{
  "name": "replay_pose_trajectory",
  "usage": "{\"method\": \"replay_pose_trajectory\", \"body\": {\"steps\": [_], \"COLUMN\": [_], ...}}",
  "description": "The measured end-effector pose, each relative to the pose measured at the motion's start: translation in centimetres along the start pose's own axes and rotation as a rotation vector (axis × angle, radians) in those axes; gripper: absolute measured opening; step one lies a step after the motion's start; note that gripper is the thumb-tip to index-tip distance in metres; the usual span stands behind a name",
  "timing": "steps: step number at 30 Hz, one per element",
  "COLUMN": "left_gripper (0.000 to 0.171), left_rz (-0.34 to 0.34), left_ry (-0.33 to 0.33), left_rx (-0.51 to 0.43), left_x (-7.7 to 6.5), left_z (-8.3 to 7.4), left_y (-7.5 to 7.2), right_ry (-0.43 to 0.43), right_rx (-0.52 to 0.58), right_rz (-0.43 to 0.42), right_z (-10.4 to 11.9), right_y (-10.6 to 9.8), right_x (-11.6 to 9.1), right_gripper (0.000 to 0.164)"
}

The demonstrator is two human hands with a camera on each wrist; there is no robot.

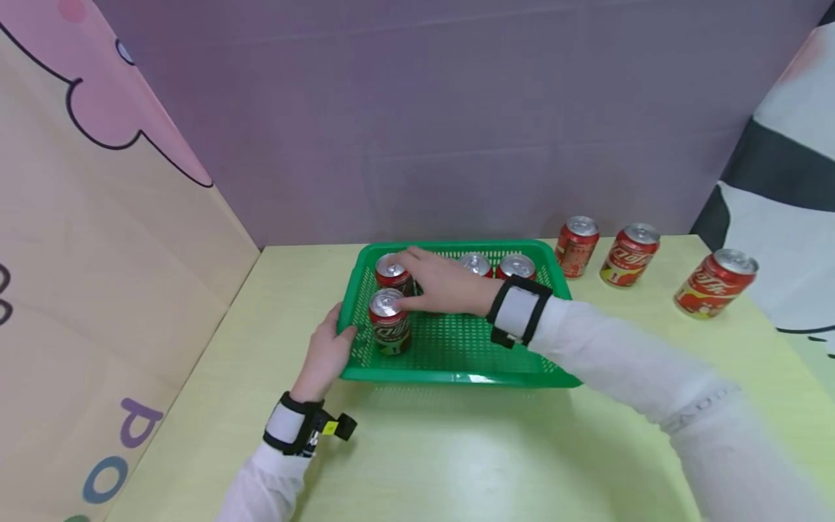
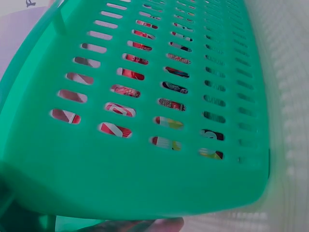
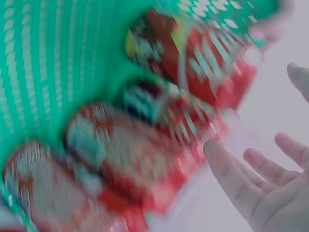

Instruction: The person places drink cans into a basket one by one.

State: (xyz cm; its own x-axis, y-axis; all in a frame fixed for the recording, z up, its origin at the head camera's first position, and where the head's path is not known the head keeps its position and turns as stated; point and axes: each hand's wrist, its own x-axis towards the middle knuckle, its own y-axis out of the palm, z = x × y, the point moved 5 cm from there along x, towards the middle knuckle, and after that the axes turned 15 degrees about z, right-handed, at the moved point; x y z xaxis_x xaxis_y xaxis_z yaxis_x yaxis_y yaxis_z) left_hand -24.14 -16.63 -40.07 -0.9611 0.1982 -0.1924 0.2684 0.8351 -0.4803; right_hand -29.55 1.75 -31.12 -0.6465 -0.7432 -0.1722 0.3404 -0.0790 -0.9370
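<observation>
A green plastic basket (image 1: 457,378) with slotted walls stands on the table, and my left hand (image 1: 326,355) grips its left rim, thumb over the edge. Inside, at the left, a red soda can (image 1: 390,322) stands upright in front of another can (image 1: 390,268). Two more cans, a middle one (image 1: 475,262) and a right one (image 1: 517,265), are at the back, partly hidden by my right arm. My right hand (image 1: 446,283) is above the basket, fingers extended and holding nothing. In the right wrist view its spread fingers (image 3: 231,179) are beside the blurred can tops.
Right of the basket, three red cans stand on the table: one near the back wall (image 1: 577,246), one beside it (image 1: 629,255), and one farther right (image 1: 716,284). A grey-purple cloth wall (image 1: 417,130) borders the table's back; a printed panel (image 1: 98,254) borders its left.
</observation>
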Motion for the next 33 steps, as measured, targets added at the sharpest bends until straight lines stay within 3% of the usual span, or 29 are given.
{"method": "replay_pose_trajectory", "body": {"steps": [6,13,18,22,27,33], "left_gripper": [0.056,0.056,0.056,0.056,0.056,0.056], "left_rz": [-0.007,0.001,0.0,0.001,0.0,-0.006], "left_ry": [-0.002,-0.009,-0.001,0.009,0.009,0.008], "left_rx": [-0.008,-0.026,-0.027,-0.029,-0.02,-0.004], "left_x": [0.0,-0.1,-0.2,-0.2,-0.2,-0.1], "left_z": [0.0,0.2,0.1,0.0,0.0,0.0], "left_y": [0.0,0.3,0.4,0.4,0.2,0.0], "right_ry": [0.068,0.251,0.399,0.503,0.615,0.879], "right_rx": [-0.002,0.099,0.088,0.085,0.004,-0.049], "right_rz": [-0.107,-0.252,-0.324,-0.315,-0.299,-0.259], "right_z": [-4.0,-11.6,-16.6,-20.2,-23.6,-26.9], "right_y": [-4.6,-7.1,-7.1,-6.3,-5.2,-3.6], "right_x": [-4.3,-12.5,-18.5,-22.3,-25.8,-28.8], "right_gripper": [0.06,0.057,0.052,0.053,0.054,0.066]}}
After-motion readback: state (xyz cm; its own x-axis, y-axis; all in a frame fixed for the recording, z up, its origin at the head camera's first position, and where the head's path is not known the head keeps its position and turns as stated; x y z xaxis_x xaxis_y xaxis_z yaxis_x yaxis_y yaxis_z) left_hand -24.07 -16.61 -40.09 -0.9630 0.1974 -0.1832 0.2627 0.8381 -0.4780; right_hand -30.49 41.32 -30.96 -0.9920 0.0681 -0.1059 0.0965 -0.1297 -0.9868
